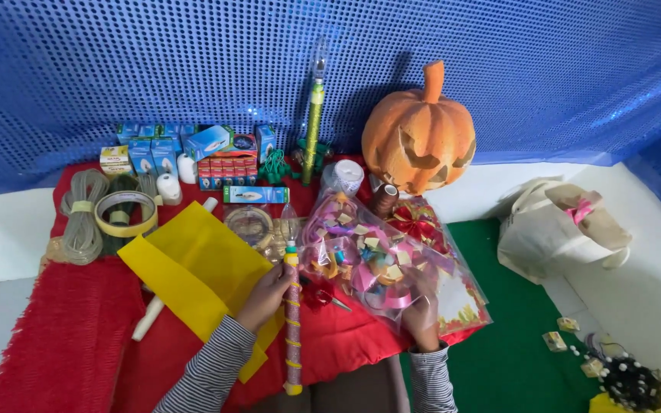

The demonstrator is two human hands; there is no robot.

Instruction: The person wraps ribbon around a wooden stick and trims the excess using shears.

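Low in the centre of the frame, my left hand (267,294) is closed around a decorated stick (293,321), gripping it near its upper end; the stick stands almost upright, its yellow foot at the bottom edge of the picture. Just right of it, my right hand (421,310) is pushed inside a clear bag (380,264) of ribbons and paper scraps. I can make it out only through the plastic and cannot tell whether the fingers are spread or pinching something.

The bag lies tilted across the red cloth (70,336), its lower right corner overhanging the cloth's edge onto the green mat (514,336). A yellow sheet (193,268) sits just left of my left hand, partly under the wrist, with a white tube (149,317) poking out beneath its lower edge. Small red scissors (323,297) lie between stick and bag.

The upper half of the cloth is crowded: a tape roll (125,213) and cord coils (82,218) at left, boxes (193,149) along the blue backdrop (193,61), an orange pumpkin (419,134) at upper centre right. Open room shows on the red cloth at lower left and on the green mat at lower right, short of a white bag (556,229) at the right.
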